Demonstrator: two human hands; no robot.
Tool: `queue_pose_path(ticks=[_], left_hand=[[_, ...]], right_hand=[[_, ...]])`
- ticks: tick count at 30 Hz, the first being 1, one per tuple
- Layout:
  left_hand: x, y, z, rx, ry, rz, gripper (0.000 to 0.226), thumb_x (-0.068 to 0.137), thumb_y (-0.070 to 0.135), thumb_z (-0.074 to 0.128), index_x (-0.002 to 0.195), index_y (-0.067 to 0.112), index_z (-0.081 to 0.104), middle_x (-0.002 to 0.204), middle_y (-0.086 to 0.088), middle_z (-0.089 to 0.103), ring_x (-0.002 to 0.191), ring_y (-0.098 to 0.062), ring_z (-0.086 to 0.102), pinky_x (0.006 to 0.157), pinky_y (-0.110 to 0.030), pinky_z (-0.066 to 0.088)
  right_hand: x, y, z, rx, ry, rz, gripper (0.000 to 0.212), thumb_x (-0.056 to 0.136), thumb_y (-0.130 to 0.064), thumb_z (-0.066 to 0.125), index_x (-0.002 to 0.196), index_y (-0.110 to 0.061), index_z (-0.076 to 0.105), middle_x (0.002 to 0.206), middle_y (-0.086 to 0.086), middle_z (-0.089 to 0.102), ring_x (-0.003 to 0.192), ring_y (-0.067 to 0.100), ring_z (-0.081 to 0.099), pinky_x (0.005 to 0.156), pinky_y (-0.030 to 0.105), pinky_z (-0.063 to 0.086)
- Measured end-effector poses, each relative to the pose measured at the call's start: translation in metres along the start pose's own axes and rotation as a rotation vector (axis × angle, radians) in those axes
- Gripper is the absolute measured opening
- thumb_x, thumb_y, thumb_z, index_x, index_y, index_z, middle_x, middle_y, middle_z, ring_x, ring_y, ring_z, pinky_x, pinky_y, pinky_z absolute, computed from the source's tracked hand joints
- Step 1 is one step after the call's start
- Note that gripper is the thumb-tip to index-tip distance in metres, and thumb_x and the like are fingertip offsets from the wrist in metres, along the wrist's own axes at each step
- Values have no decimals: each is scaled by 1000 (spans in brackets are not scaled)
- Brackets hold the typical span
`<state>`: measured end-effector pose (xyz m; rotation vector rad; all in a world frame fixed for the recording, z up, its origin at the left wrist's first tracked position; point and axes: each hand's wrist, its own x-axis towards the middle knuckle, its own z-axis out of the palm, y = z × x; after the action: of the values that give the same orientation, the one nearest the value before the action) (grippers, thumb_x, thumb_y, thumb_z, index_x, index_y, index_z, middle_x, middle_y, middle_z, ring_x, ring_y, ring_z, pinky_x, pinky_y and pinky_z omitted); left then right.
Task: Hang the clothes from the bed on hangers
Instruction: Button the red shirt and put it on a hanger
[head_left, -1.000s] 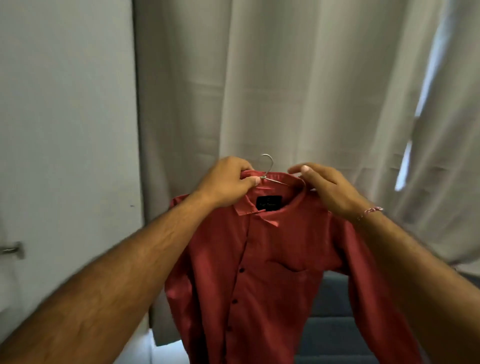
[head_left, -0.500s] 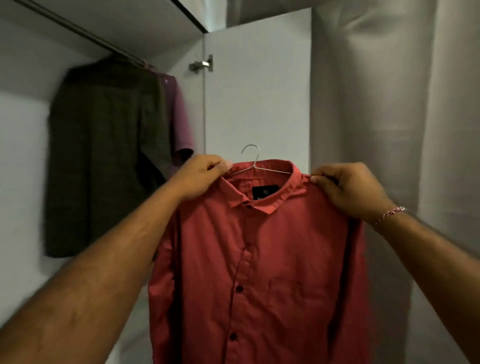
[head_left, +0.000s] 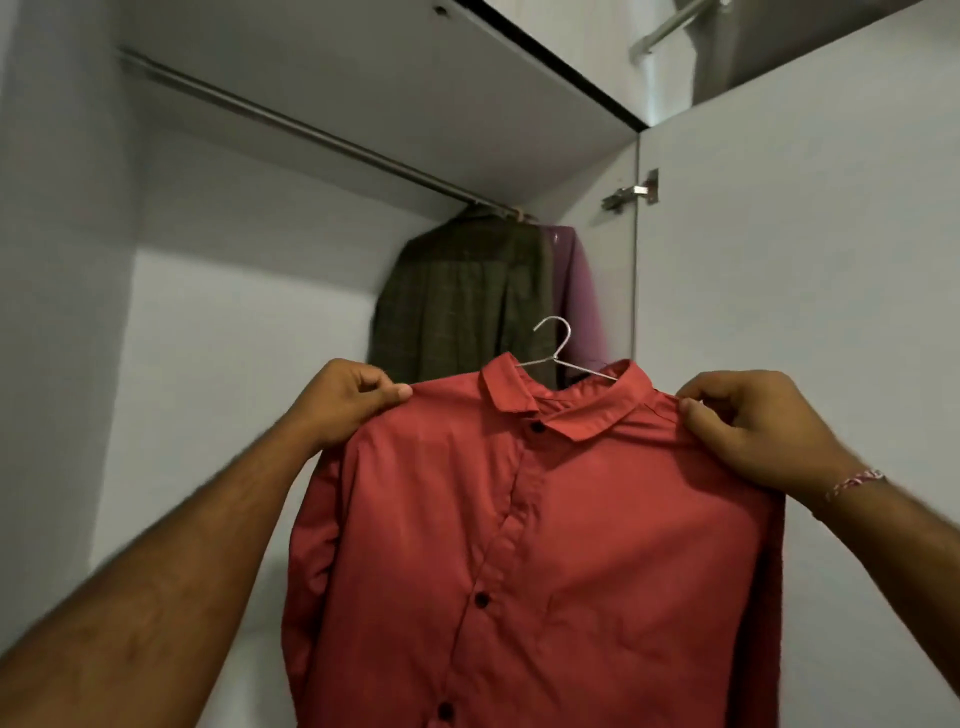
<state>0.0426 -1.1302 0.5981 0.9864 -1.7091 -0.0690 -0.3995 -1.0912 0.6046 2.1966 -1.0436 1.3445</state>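
wardrobe rail (head_left: 291, 122) is sitting above; left hand (head_left: 348, 400) and right hand (head_left: 753, 421) are pinching the red shirt (head_left: 519, 519) shoulders, wire hanger (head_left: 558, 343) hook unguided, risking missing the rail and slipping.

lighting: dim, soft, cool indoor light. brightest patch on the wardrobe back wall (head_left: 249, 332) left of the red shirt (head_left: 540, 545); the corner behind the shirt's collar lies in shadow, dulling the dark checked shirt (head_left: 462, 301) there. shirt darkens toward its hem. no glare. slight blur on forearms; rail (head_left: 291, 122) above bows from wide-angle distortion.
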Motion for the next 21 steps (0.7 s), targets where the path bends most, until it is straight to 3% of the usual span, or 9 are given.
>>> queue_pose_path(ticks=[2,3,5,9,14,18,21], left_hand=[[8,0,-18,-29,-93,-100,56,76,62,81,53,18,57,57,4,48,52,-8,40,50,-22,34],[12,-1,-26,-16,-132,-142,57,78,63,79,53,18,56,58,3,48,53,-9,40,51,-22,34],[20,-2,-40,80,-140,-200,41,89,46,77,64,13,70,66,-3,65,59,-12,57,60,-24,46],[34,-13,-53,250,81,-158,11,98,17,71,89,16,78,83,6,76,74,-3,68,76,-29,50],[61,-23,-68,585,265,-216,14,94,21,67,106,27,70,100,5,73,90,-19,70,78,-30,52],[91,-34,-77,635,340,-306,39,88,24,72,126,21,65,112,-4,69,102,-25,68,89,-33,53],[120,-41,-82,664,360,-250,39,88,30,73,126,21,68,124,-5,69,114,-24,65,94,-33,52]], right_hand=[[20,7,12,33,-7,-65,24,96,-17,65,83,-36,71,73,-14,73,72,6,68,69,26,51],[30,11,19,50,-3,-89,24,95,-16,66,85,-37,72,76,-15,73,73,5,68,70,24,51],[50,15,34,72,46,-126,17,95,-19,66,89,-33,74,79,-13,75,73,6,69,72,30,54],[91,9,67,103,179,-161,12,93,-14,70,95,-21,79,81,-5,76,75,19,71,74,33,54],[145,-23,109,24,202,-147,14,93,-24,66,101,-24,78,96,3,79,90,31,73,79,39,58],[195,-61,137,-18,184,-145,20,92,-27,60,102,-27,77,100,5,78,94,34,71,82,43,59],[235,-81,155,-67,165,-145,25,90,-26,55,105,-30,74,103,5,76,93,33,70,81,41,59]])
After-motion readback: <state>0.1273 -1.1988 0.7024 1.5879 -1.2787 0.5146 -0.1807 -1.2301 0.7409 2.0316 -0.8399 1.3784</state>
